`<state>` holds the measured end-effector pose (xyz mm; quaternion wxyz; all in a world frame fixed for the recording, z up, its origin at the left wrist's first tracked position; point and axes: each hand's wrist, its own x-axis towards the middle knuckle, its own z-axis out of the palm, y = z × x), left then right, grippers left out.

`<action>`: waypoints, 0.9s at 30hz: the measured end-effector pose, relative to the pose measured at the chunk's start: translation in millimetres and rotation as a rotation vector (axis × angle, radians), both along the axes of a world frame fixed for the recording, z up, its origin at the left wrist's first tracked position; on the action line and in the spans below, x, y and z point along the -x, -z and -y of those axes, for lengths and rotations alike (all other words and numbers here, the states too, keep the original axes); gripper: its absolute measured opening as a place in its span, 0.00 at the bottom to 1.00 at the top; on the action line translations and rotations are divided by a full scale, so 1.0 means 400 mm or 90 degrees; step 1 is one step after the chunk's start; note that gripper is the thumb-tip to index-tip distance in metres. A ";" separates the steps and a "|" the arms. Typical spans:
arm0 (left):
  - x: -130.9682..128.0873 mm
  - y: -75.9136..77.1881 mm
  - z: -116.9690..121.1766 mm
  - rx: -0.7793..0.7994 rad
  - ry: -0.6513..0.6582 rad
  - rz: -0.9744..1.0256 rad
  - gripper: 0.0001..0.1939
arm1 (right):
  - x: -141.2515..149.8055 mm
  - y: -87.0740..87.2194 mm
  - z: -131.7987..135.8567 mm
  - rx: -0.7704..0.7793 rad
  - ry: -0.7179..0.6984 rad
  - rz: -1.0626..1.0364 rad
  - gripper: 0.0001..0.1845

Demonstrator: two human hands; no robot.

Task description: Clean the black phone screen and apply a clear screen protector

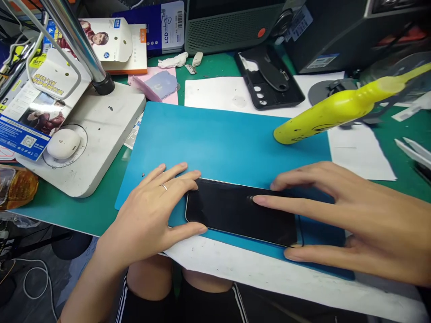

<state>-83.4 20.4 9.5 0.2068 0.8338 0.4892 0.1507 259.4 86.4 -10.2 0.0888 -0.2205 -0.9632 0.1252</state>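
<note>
A smartphone point(232, 211) with a dark screen lies flat on a blue work mat point(215, 139). My left hand point(151, 206), a ring on one finger, grips the phone's left end between thumb and index finger, its other fingers spread over the mat. From the right, my right hand point(346, 220) reaches over the phone with fingers apart. Its index fingertip touches the screen near a small light spot, and its thumb is at the near right corner. A clear edge shows past the dark screen at the right end; whether it is film or glass I cannot tell.
A yellow bottle point(316, 114) stands on the mat's far right. Behind lies a black phone case point(269, 76) with a dark tool on it. A white stand base point(101, 130) carries a white earbud-like case point(63, 143). Tweezers point(415, 150) lie at the right edge.
</note>
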 end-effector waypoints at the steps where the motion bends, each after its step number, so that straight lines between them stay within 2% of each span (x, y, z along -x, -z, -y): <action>1: 0.001 -0.001 -0.001 -0.001 -0.002 0.001 0.23 | 0.002 -0.002 0.001 0.010 0.005 0.002 0.33; 5: 0.003 -0.003 -0.002 0.002 -0.005 -0.003 0.26 | 0.013 -0.009 0.000 0.035 0.025 -0.011 0.32; 9: 0.006 -0.003 -0.005 -0.008 -0.017 -0.004 0.25 | 0.027 -0.022 -0.008 0.087 0.034 -0.025 0.32; 13: 0.009 -0.006 -0.009 0.001 -0.025 0.004 0.23 | 0.041 -0.035 -0.018 0.132 0.040 -0.029 0.38; 19: 0.012 -0.012 -0.013 0.006 -0.044 0.018 0.24 | 0.049 -0.038 -0.032 0.154 0.012 -0.060 0.45; 27: 0.010 -0.023 -0.016 0.019 -0.067 0.031 0.27 | 0.050 -0.042 -0.043 0.161 -0.020 -0.080 0.46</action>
